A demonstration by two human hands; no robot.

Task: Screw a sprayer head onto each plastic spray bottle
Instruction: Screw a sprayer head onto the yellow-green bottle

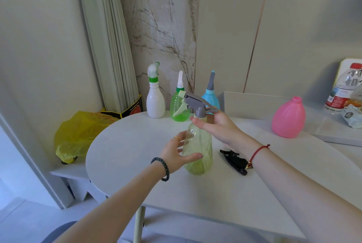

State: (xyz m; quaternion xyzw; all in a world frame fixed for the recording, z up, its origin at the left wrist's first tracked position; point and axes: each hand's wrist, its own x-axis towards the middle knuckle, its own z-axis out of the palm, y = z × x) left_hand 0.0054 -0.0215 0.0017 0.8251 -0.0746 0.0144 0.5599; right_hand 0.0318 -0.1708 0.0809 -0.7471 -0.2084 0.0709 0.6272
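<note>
The pale green bottle (pixel 197 150) stands upright near the middle of the round worktop (pixel 121 156), well in from its curved left edge, with bare surface open in front of it and to the near right. The left hand (pixel 176 154) cups the bottle's lower body, fingers (pixel 193 157) curled loosely around it, thumb across the front. The right hand (pixel 213 125) is at the neck, its fingers (pixel 197 123) closed about the collar of the grey sprayer head (pixel 197 105), whose pale trigger points left. A black sprayer head (pixel 235 161) lies just right of the bottle, partly hidden by the right wrist. At the far edge stand a white bottle (pixel 155 97), a bright green bottle (pixel 179 105) and a blue bottle (pixel 210 97), all capped; the held sprayer covers part of the last two. A pink bottle (pixel 289 119), neck open, sits far right on a raised ledge (pixel 254 103). A water bottle (pixel 344 89) is cut off by the right frame edge; its red label carries writing too blurred to read. A yellow bag (pixel 78 137) rests on a low shelf to the left.
</note>
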